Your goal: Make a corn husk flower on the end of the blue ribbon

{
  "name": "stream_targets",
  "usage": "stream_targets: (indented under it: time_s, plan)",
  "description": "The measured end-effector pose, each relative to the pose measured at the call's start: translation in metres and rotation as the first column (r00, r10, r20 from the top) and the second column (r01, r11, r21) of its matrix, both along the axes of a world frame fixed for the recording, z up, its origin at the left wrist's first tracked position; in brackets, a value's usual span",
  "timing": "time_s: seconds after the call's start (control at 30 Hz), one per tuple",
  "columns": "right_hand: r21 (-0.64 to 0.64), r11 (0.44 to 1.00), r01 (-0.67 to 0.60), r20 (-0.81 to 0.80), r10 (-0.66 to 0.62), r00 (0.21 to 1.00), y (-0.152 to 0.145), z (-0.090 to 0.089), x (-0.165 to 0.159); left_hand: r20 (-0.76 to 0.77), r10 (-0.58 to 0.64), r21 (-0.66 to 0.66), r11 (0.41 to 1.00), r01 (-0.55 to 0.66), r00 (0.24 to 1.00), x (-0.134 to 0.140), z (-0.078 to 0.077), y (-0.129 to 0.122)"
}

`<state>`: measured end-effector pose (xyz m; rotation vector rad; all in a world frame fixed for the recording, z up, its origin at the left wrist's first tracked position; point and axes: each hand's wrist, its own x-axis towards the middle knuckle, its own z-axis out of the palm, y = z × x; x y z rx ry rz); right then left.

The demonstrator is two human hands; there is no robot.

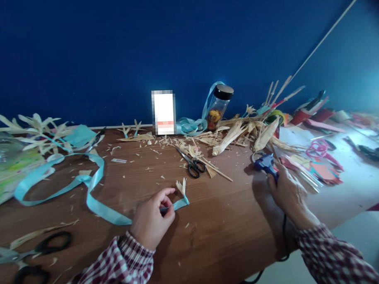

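Observation:
My left hand (155, 217) is closed on a light blue ribbon (181, 204) just above the table. At the ribbon's end stands a small husk flower (181, 187) with pale pointed petals, its base wrapped in the same blue. Behind the hand, more of the ribbon runs left in a loose loop. My right hand (287, 192) grips the handle of a blue hot glue gun (266, 163), its nozzle pointing away to the left. The cord hangs down from beneath this hand over the table's front edge.
Black-handled scissors (195, 168) lie mid-table, with larger scissors (30, 257) at front left. Corn husks (231, 137), scraps and a tilted jar (219, 105) line the back. Husk flowers (41, 122) lie back left. Colored paper (325, 172) and pink scissors (317, 149) are right.

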<state>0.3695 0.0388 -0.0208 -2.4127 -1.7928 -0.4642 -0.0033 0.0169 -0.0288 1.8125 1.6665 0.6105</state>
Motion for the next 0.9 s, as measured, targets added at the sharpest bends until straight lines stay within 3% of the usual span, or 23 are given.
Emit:
stream_targets:
  time_s: [0.13, 0.23, 0.33, 0.4, 0.47, 0.53, 0.6, 0.73, 0.9]
  plan:
    - [-0.075, 0.997, -0.009, 0.020, 0.011, 1.000, 0.000, 0.005, -0.001, 0.020, 0.003, -0.011, 1.000, -0.002, 1.000, 0.001, 0.002, 0.000]
    - [0.012, 0.995, -0.101, 0.038, 0.101, 0.994, -0.006, 0.025, -0.017, 0.039, -0.002, -0.018, 1.000, 0.003, 0.999, 0.000, 0.002, -0.001]
    - [0.127, 0.962, -0.240, 0.016, 0.240, 0.971, -0.011, 0.044, -0.056, 0.024, -0.004, -0.018, 1.000, 0.004, 1.000, 0.000, 0.000, -0.001]
    - [0.037, 0.889, -0.456, -0.141, 0.457, 0.878, -0.010, 0.049, -0.091, 0.017, 0.002, 0.001, 1.000, -0.002, 1.000, -0.001, -0.002, -0.001]
    - [-0.080, 0.762, -0.642, -0.405, 0.564, 0.720, -0.007, 0.046, -0.126, 0.024, 0.001, 0.014, 1.000, -0.001, 1.000, -0.001, -0.002, -0.002]
    - [-0.092, 0.662, -0.743, -0.583, 0.569, 0.580, -0.001, 0.039, -0.157, 0.038, -0.003, 0.015, 1.000, 0.002, 0.999, -0.001, -0.002, -0.003]
    - [-0.118, 0.619, -0.776, -0.654, 0.540, 0.530, 0.007, 0.031, -0.179, 0.051, -0.002, 0.015, 1.000, 0.001, 0.999, -0.001, -0.001, -0.003]
    - [-0.138, 0.650, -0.747, -0.699, 0.470, 0.539, 0.025, 0.022, -0.197, 0.071, 0.013, 0.016, 1.000, -0.014, 0.997, -0.001, 0.000, -0.003]
    - [-0.162, 0.612, -0.774, -0.759, 0.425, 0.494, 0.035, 0.012, -0.198, 0.079, 0.011, 0.027, 1.000, -0.013, 0.997, -0.001, -0.003, -0.004]
